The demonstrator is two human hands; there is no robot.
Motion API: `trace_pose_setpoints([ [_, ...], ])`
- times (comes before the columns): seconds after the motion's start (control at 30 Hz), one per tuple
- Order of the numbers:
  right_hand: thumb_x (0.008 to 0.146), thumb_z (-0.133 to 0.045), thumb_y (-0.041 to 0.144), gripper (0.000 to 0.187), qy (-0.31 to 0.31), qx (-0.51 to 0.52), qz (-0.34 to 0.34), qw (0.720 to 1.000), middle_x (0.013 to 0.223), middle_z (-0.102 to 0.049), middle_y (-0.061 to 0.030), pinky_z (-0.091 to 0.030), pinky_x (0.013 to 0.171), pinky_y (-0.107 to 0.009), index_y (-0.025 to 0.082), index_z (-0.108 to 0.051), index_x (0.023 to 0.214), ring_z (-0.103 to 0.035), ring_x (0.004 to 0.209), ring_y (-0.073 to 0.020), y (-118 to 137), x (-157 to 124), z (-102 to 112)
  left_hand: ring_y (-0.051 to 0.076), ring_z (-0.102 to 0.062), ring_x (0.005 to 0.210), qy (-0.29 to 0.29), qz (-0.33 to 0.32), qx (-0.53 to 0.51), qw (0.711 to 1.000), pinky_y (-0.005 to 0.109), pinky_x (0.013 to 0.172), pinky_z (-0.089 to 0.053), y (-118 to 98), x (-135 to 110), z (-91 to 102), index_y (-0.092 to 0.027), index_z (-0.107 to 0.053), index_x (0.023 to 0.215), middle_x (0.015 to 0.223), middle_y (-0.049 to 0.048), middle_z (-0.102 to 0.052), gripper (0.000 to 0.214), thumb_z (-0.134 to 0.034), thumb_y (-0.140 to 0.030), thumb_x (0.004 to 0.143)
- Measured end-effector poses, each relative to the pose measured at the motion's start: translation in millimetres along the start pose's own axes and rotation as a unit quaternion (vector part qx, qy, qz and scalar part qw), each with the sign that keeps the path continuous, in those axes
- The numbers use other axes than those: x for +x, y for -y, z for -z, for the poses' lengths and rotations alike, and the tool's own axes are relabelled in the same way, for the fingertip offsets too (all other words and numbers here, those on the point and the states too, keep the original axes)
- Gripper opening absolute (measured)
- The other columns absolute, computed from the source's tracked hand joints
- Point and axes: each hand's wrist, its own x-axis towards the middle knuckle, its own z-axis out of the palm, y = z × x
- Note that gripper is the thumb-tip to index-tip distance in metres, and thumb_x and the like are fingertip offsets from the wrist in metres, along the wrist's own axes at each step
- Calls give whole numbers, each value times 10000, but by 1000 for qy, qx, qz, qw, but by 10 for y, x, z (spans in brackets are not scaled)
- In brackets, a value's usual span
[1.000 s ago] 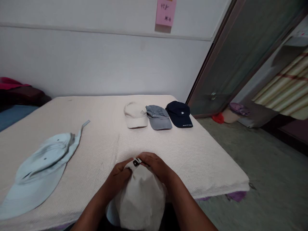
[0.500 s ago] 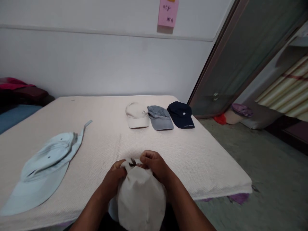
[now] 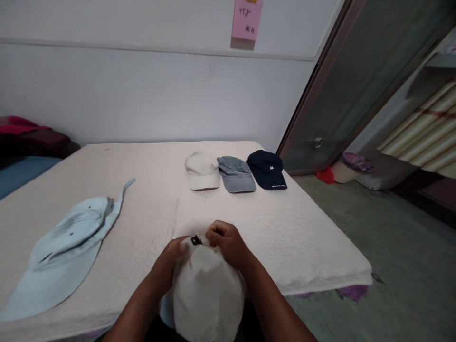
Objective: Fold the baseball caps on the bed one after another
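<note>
A pale grey-white baseball cap (image 3: 209, 294) is held low in front of me, its crown toward me and its back strap at the far side. My left hand (image 3: 171, 259) grips the left part of the strap, beside a dark buckle (image 3: 195, 240). On the other side, my right hand (image 3: 226, 241) pinches the strap with bent fingers, just right of the buckle. A light blue cap (image 3: 67, 251) lies at the left, its loose strap stretched out behind it.
On the bed's white cover (image 3: 306, 251), a cream cap (image 3: 202, 170), a grey-blue cap (image 3: 236, 174) and a navy cap (image 3: 266, 169) sit in a row toward the wall. A pink note (image 3: 246, 20) hangs on the wall. Floor shows at the right.
The dark buckle shows more plainly now, as the left fingers have shifted slightly along the strap. My right hand keeps its pinch nearly in place; the other caps have not moved.
</note>
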Motion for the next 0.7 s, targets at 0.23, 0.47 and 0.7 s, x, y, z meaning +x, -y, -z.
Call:
trace_pose_setpoints([
  [0.23,833,-549,248,108,-3,-93,100,991,810,-579,-17,-406,711,-277,202,-645,840,-538,771,-147,203,-82,-56,129,-485,581,-28,-7,95,995,220,545,-372,-49,45,-102,-170,-640,782,644,-5,-592,237,-577,-399,797],
  [0.47,851,-523,295,149,26,-39,51,998,755,-548,2,-394,668,-263,184,-597,785,-500,714,-133,215,-98,-17,169,-558,669,11,10,82,997,249,618,-410,-53,30,-97,-168,-688,917,729,25,-656,278,-593,-398,793],
  [0.7,795,-597,365,197,149,80,-35,985,726,-553,1,-375,617,-246,168,-604,794,-479,655,-118,147,-91,68,140,-568,604,16,47,15,999,227,585,-406,-13,-5,-69,-171,-682,892,686,18,-671,228,-661,-350,752],
])
